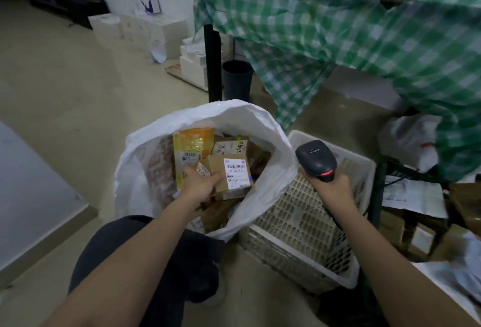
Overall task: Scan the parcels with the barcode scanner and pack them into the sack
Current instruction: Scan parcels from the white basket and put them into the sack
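A white sack (250, 118) stands open on the floor in front of me, with several parcels inside. My left hand (199, 186) reaches into its mouth and holds a small brown cardboard parcel (231, 174) whose white barcode label faces up. Beside it in the sack lies a yellow packet (191, 149), with more brown boxes behind and below. My right hand (329, 187) grips the handle of a black barcode scanner (316, 159), held upright over the basket to the right of the sack.
A white slotted plastic basket (299, 225) sits right of the sack. Behind it a table with a green checked cloth (338, 30) overhangs, a dark bin (237, 79) by its leg. White boxes (145, 30) are stacked by the far wall. Papers and cartons crowd the right.
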Tool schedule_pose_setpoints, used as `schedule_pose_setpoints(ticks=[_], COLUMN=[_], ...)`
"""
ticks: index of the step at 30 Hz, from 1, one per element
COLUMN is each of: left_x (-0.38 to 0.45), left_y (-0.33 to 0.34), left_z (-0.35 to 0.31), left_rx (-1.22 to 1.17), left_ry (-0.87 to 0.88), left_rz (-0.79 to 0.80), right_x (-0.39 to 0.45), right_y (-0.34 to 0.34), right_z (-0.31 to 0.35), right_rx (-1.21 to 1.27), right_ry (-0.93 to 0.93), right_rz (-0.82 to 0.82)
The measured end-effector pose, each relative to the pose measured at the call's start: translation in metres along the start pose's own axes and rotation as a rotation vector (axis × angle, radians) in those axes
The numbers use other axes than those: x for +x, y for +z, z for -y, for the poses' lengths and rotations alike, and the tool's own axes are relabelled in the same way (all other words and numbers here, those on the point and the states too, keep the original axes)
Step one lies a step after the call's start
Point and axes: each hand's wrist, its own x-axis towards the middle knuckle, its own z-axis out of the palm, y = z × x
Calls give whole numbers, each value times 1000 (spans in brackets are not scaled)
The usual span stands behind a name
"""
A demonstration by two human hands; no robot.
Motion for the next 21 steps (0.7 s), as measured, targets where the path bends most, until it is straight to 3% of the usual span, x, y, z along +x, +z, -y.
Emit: schedule_pose_setpoints(ticks=[6,13,21], left_x=[66,86,63], left_y=[53,85,80], left_z=[-17,-5,-7], left_rx=[79,383,330], left_ry=[173,303,293], left_rz=[-5,332,208], right_x=[31,48,28], right_y=[6,21,2], right_z=[-6,0,-7], right_rx=[75,93,101], right_ry=[14,-14,17], right_rz=[-145,-114,-94])
